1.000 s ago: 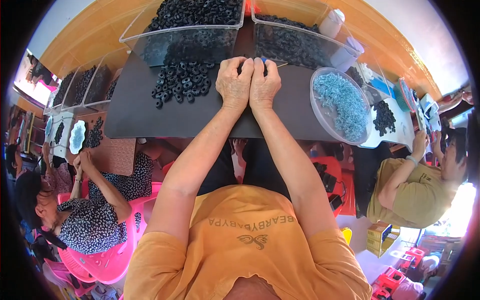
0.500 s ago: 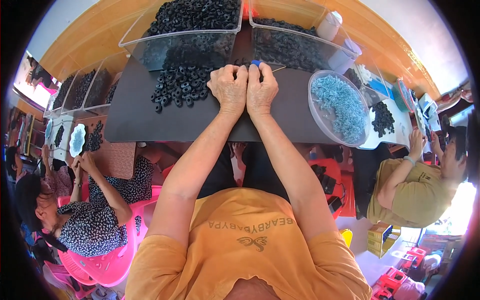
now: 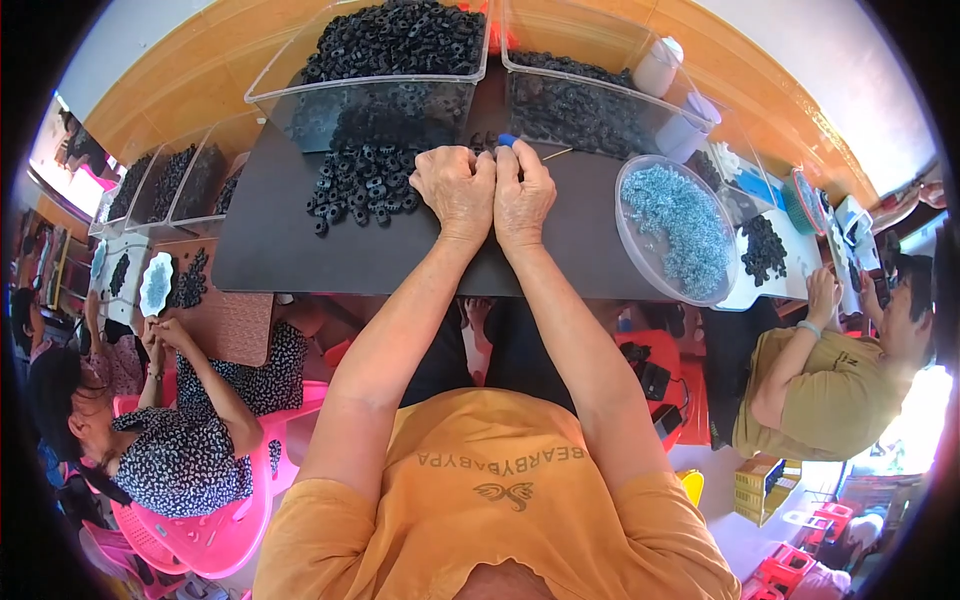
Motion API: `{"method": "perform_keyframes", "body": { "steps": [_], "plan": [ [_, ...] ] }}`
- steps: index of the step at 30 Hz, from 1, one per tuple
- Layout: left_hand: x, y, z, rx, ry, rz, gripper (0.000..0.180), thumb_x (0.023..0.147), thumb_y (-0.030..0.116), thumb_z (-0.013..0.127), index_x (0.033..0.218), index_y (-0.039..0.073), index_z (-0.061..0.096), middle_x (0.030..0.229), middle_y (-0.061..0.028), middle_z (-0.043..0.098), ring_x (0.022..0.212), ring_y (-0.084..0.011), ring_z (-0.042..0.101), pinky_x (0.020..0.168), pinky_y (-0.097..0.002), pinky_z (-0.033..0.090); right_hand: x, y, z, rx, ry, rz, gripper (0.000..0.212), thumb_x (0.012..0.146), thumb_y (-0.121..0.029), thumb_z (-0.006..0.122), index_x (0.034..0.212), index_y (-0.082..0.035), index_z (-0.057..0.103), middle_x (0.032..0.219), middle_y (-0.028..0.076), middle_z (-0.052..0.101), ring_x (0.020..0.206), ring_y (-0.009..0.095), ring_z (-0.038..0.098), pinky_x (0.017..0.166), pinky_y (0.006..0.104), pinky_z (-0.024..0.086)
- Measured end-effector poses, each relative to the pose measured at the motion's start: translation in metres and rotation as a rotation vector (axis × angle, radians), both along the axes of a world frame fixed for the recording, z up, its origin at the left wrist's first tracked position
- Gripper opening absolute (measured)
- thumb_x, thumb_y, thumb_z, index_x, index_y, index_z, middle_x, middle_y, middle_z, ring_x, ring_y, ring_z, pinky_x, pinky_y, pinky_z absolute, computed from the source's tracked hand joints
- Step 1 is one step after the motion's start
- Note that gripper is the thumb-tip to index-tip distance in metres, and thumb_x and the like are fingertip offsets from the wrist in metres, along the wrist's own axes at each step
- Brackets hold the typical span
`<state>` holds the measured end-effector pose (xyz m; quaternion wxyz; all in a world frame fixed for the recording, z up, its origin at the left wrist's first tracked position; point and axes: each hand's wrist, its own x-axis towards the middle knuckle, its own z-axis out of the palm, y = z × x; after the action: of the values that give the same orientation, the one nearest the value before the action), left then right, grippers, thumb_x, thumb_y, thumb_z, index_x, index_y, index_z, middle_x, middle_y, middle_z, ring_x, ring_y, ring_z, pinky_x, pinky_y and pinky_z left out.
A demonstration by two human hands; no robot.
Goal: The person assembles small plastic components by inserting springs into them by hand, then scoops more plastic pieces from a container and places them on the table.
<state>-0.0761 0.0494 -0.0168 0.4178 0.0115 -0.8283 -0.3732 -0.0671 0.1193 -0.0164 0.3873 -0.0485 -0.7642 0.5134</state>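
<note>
My left hand (image 3: 455, 192) and my right hand (image 3: 523, 196) meet side by side over the dark table, fingers curled. The right fingers close around a blue-handled tool (image 3: 508, 140), whose handle shows above the knuckles. A thin brass-coloured rod (image 3: 557, 153) points out beyond the right fingers; whether it belongs to the handle is hidden. Whatever the left fingers pinch is out of sight. Beside the left hand lies a pile of small black parts with holes (image 3: 365, 183). To the right stands a round clear tub of small pale-blue pieces (image 3: 683, 225).
Two clear bins, one (image 3: 262, 98) at the left and one (image 3: 600, 85) at the right, hold black parts behind the hands. White bottles (image 3: 657, 68) stand by the right bin. People sit at work on both sides; a pink chair (image 3: 205, 535) is at left.
The whole view has shifted slightly, so the table and bins appear lower. Both hands stay together in nearly the same place, and the blue handle shows at a slightly different slant.
</note>
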Motion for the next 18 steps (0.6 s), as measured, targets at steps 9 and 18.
{"method": "perform_keyframes", "body": {
  "steps": [9, 18],
  "plan": [
    [-0.002, -0.009, 0.003, 0.238, 0.085, -0.142, 0.015, 0.085, 0.019, 0.058, 0.077, 0.007, 0.062, 0.077, -0.0069, 0.062, 0.08, -0.027, 0.055, 0.08, -0.0397, 0.039, 0.003, -0.002, 0.002, 0.007, 0.088, 0.068, 0.021, 0.086, -0.014, 0.057, 0.103, -0.006, 0.066, 0.079, 0.012, 0.067, 0.075, 0.027, 0.062, 0.071, 0.0374, 0.049],
    [-0.006, -0.019, 0.008, 0.445, 0.13, -0.307, 0.022, 0.088, 0.023, 0.052, 0.079, 0.008, 0.066, 0.079, -0.0094, 0.064, 0.08, -0.0281, 0.058, 0.074, -0.0396, 0.043, -0.003, 0.006, -0.001, -0.13, 0.129, 0.236, 0.016, 0.087, -0.011, 0.052, 0.087, 0.001, 0.063, 0.077, 0.014, 0.067, 0.072, 0.022, 0.064, 0.068, 0.0326, 0.048]
  ]
}}
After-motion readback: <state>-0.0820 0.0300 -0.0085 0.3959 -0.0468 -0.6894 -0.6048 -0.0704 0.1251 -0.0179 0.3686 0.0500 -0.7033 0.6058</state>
